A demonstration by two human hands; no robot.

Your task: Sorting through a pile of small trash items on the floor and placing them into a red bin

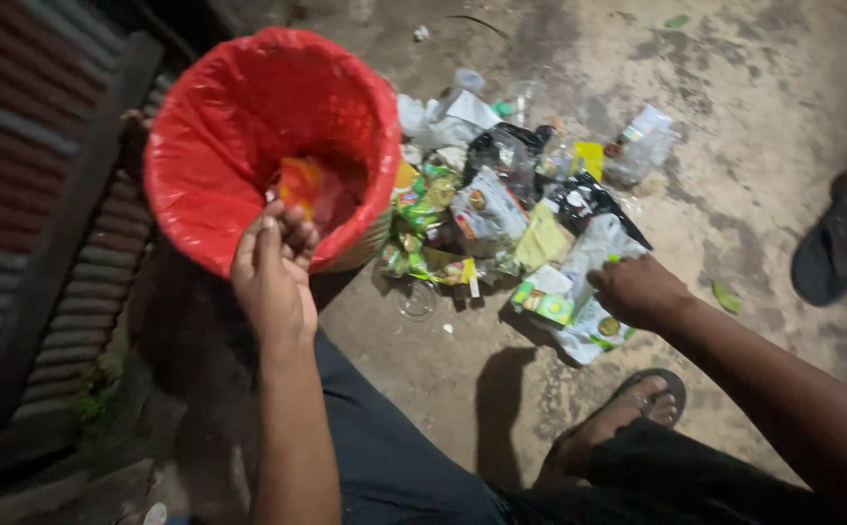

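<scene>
Wrappers and packets [501, 228] lie heaped on the bare concrete ground [773, 87] just right of the red-lined basket [239, 117], and your right hand [637, 290] is down on the near edge of that heap. Its fingers curl into the litter at a white packet [593, 326], but you cannot tell from this angle whether they have closed on anything. Your left hand [273, 267] sits at the basket's near rim, fingers bunched around an orange-red wrapper [302, 187] that hangs just inside the red liner.

Around the heap you have a black plastic bag [506, 151], a yellow-green pouch [543, 238], a small green and white carton [545, 297] and, farther out, a clear plastic bottle [642, 141]. A clear round lid [415, 297] lies between the basket and the pile. Your sandalled foot [627, 413] is planted just below the heap, close under your right forearm. A dark sandal [846, 228] rests well apart at the right edge, and a corrugated metal wall [15, 194] stands close against the basket's left side.
</scene>
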